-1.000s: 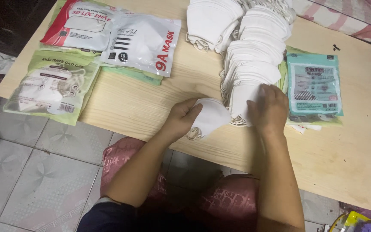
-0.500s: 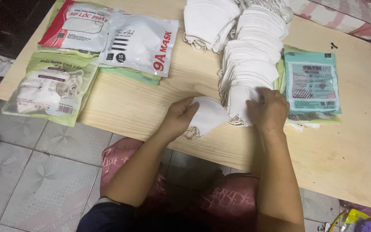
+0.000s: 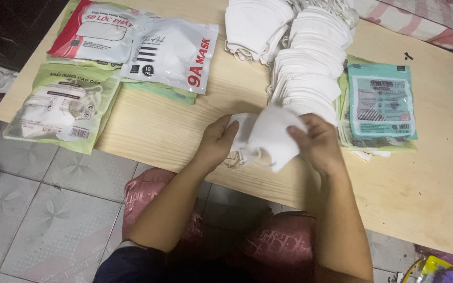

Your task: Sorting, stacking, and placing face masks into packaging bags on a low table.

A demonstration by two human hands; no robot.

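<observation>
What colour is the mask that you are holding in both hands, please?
White, plain; the mask shows best in the head view.

Surface (image 3: 174,131) — pale wood with fine straight grain, matt. White mask (image 3: 271,136) between the left hand (image 3: 217,142) and right hand (image 3: 316,142) — soft, matt non-woven cloth, as is the mask stack (image 3: 308,68). Red-and-white pouch (image 3: 98,34), white pouch (image 3: 171,52), green pouch (image 3: 61,107) and teal pouch (image 3: 381,99) — glossy plastic film. Floor (image 3: 38,209) — smooth, patterned tile.
</observation>
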